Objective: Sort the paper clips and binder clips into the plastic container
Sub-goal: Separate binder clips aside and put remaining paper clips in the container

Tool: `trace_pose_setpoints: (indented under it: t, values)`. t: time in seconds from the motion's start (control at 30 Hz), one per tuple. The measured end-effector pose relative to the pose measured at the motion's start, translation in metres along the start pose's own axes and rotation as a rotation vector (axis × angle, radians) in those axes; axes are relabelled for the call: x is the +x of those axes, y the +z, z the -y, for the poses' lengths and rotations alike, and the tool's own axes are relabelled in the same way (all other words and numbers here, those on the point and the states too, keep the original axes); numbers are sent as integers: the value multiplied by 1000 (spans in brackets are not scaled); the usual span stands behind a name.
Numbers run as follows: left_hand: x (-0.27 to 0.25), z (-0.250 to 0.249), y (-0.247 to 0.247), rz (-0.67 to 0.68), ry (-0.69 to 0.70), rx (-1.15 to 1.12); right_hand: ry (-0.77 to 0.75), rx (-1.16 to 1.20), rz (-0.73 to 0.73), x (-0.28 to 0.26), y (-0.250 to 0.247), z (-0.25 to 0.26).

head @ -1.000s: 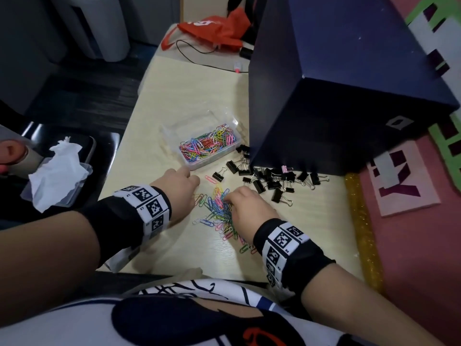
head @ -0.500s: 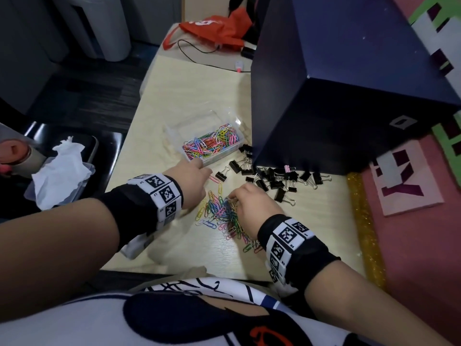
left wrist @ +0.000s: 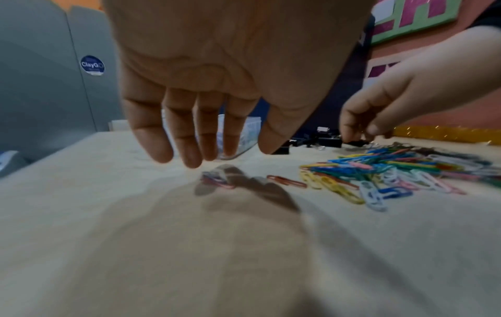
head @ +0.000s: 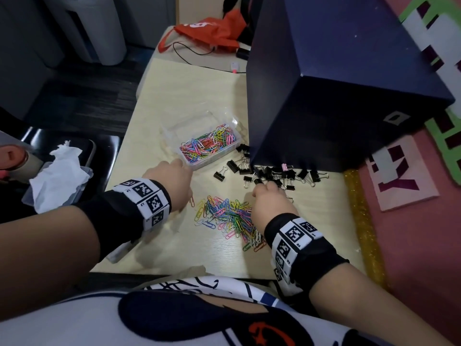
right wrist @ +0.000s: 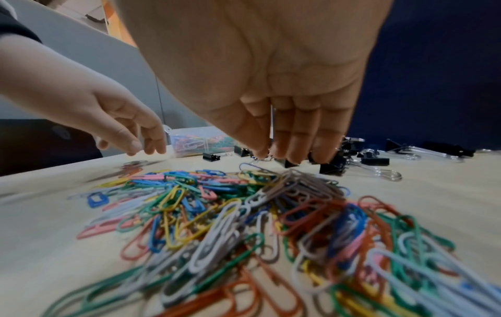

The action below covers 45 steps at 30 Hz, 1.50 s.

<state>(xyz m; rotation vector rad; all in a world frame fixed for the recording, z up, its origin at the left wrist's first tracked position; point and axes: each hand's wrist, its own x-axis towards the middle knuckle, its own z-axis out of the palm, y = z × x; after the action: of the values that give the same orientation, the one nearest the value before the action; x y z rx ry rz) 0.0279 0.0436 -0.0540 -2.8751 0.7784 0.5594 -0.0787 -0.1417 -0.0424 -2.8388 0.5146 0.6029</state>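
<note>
**Two hands over the clips, container half filled**

While the crumpled white tissue [head: 58, 171] lies in a clear tray off the table's left edge, we begin there and move rightward across the pale wooden table [head: 174, 96]. Our left hand [head: 172, 183] hovers palm down just above the tabletop, its fingers [left wrist: 189, 137] loosely extended, close together, and holding nothing; a few stray paper clips lie beneath the fingertips. Just beyond that hand sits the clear plastic container [head: 212, 159], open at the top, with its near compartment full of coloured paper clips; its far part looks transparent and we cannot tell what, if anything, it holds. Between our two hands, the loose pile of paper clips [head: 227, 216] spreads over the table near its front edge. Our right hand [head: 272, 206] reaches over the far side of that pile, its fingers [right wrist: 295, 137] pressed together and pointing down to the nearest black binder clips [head: 272, 173]; the thumb meets the forefinger at a wire handle, but we cannot tell whether a clip is truly pinched. The binder clips lie scattered along the foot of a large dark blue box [head: 336, 96], which stands on the right of the table. An orange bag [head: 212, 33] rests at the far end.
</note>
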Motion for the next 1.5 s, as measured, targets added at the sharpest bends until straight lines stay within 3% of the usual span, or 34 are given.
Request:
trace_pose_setpoints:
  t: [0.13, 0.37, 0.47, 0.6, 0.87, 1.1, 1.23, 1.3, 1.5]
  values:
    - [2, 0, 4, 84, -12, -13, 13, -98, 97, -6, -1, 1]
    - [-7, -26, 16, 126, 255, -152, 79, 108, 106, -3, -5, -7]
    - [-1, -24, 5, 45, 204, -215, 189, 55, 107, -2, -13, -20]
    - [11, -14, -13, -69, 48, -309, 233, -70, 243, -7, -15, -30]
    - [14, -13, -11, -40, -5, -210, 338, -66, 323, -11, 6, -26]
    - [-6, -20, -1, -64, 41, -193, 209, 104, 235, -4, 21, -15]
    - [-17, -21, 9, -79, 187, -214, 162, 144, 228, 3, 10, -17]
    - [-19, -20, 16, -44, 255, -147, 179, 116, 197, 5, 4, -22]
    - [-15, -26, 20, 197, 258, -31, 223, 196, 239, -6, 9, -19]
